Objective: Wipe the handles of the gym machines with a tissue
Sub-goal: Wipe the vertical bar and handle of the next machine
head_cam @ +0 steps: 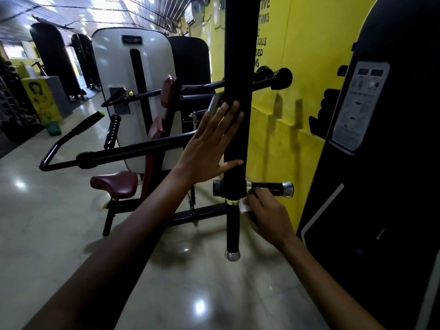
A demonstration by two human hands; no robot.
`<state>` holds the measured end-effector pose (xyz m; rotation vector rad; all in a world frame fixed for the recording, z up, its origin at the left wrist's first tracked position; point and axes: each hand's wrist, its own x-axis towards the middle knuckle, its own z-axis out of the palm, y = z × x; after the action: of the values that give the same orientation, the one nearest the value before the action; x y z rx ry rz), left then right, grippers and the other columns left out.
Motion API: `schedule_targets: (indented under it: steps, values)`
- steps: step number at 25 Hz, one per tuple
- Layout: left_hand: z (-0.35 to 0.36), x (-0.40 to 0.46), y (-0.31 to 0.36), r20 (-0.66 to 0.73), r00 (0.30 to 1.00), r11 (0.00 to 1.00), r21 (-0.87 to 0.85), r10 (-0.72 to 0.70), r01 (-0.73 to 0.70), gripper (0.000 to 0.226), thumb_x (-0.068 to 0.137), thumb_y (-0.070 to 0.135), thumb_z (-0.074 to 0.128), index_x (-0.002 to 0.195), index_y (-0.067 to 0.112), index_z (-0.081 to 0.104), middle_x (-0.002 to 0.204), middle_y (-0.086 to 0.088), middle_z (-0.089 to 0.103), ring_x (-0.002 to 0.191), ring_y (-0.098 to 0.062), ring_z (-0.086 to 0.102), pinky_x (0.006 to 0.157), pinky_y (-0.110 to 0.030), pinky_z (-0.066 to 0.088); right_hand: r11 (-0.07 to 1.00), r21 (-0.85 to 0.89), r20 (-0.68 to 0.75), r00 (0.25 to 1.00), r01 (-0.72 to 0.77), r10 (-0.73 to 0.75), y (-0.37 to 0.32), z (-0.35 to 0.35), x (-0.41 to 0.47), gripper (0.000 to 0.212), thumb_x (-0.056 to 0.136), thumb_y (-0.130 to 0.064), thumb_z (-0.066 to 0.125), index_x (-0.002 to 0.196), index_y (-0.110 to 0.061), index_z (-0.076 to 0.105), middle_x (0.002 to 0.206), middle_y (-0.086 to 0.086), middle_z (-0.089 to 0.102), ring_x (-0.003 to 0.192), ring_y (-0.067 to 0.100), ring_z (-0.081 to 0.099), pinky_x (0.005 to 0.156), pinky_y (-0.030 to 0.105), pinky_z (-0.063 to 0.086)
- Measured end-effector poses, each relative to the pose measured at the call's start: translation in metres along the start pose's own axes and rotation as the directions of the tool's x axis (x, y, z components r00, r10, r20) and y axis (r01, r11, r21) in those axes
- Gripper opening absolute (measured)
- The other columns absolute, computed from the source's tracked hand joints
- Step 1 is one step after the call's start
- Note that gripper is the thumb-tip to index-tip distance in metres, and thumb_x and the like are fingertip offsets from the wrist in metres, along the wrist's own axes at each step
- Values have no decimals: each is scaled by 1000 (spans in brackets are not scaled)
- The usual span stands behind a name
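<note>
Right hand (266,215) pinching tissue (244,206) under side handle (270,186), left hand (209,146) flat on post (238,79)

tissue (244,206) mostly hidden by right hand (269,215)

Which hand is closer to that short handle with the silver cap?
Right. The right hand holds the tissue just beneath the short handle; the left hand rests flat, higher up the black post.

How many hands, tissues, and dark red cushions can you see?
Hands: 2, left hand flat on the black post, right hand holding the tissue
Tissues: 1, white tissue
Dark red cushions: 3, seat, pads
Total: 6
</note>
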<state>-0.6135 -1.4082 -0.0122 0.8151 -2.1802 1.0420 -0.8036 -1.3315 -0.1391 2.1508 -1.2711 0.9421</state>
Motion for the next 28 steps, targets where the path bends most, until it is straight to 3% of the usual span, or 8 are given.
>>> schedule_targets:
  steps: [4, 7, 11, 14, 18, 20, 24, 28]
  values:
    - [0, 0, -3, 3, 1000, 1000, 7, 10, -10, 93, 90, 71, 34, 151, 8, 3, 157, -19, 13, 146, -33, 11, 118, -52, 16, 995, -21, -33, 994, 99, -100, -22, 21, -5, 5, 89, -15, 53, 87, -11, 52, 83, 7, 58, 73, 25, 51, 58, 31, 38]
    - [0, -1, -4, 5, 1000, 1000, 10, 17, -17, 92, 90, 71, 34, 151, 8, 7, 157, -19, 14, 146, -32, 11, 118, -52, 16, 992, -86, -15, 996, 90, -91, -23, 30, -4, 13, 82, -16, 56, 94, -13, 52, 86, 5, 59, 75, 23, 56, 54, 27, 39]
    - [1, -1, -8, 10, 999, 999, 17, 35, -35, 91, 90, 71, 33, 151, 7, 12, 157, -19, 16, 146, -33, 12, 117, -52, 17, 990, -82, 21, 993, 114, -112, -19, 39, -10, 33, 63, -6, 78, 93, -6, 65, 90, 9, 62, 77, 26, 58, 57, 30, 48]
    - [1, -1, -9, 15, 999, 999, 19, 36, -36, 92, 90, 72, 33, 151, 7, 12, 157, -19, 16, 146, -33, 13, 117, -52, 17, 996, -19, 11, 996, 92, -92, -18, 47, -13, 33, 67, -1, 76, 99, -2, 66, 94, 11, 63, 82, 28, 58, 63, 35, 51]
    - [1, -1, -9, 7, 999, 999, 9, 38, -38, 91, 90, 71, 35, 150, 6, 13, 156, -21, 18, 145, -34, 14, 117, -53, 19, 993, 10, 55, 991, 118, -119, -22, 49, -30, 33, 68, -2, 70, 101, -1, 67, 100, 11, 64, 90, 25, 53, 73, 31, 48]
    - [0, -1, -8, 13, 999, 999, 16, 34, -34, 92, 90, 71, 35, 150, 6, 12, 156, -20, 17, 145, -34, 14, 117, -53, 19, 994, 29, 80, 990, 110, -112, -26, 49, -38, 35, 64, -4, 71, 99, -1, 68, 100, 10, 66, 89, 24, 56, 70, 28, 50]
    - [-1, -1, -8, 19, 999, 1000, 5, 30, -30, 91, 90, 70, 35, 150, 5, 14, 156, -21, 18, 145, -34, 14, 117, -53, 19, 998, 26, 137, 988, 62, -65, -35, 54, -54, 35, 73, -16, 42, 91, -7, 71, 95, 4, 67, 86, 19, 52, 53, 23, 48]
    - [-1, -1, -7, 19, 999, 1000, -2, 29, -29, 91, 90, 70, 35, 150, 7, 12, 156, -21, 18, 145, -35, 15, 116, -53, 20, 999, 47, 227, 974, 19, -29, -41, 63, -78, 34, 73, -13, 37, 83, -11, 70, 91, -1, 66, 83, 13, 44, 44, 20, 43]
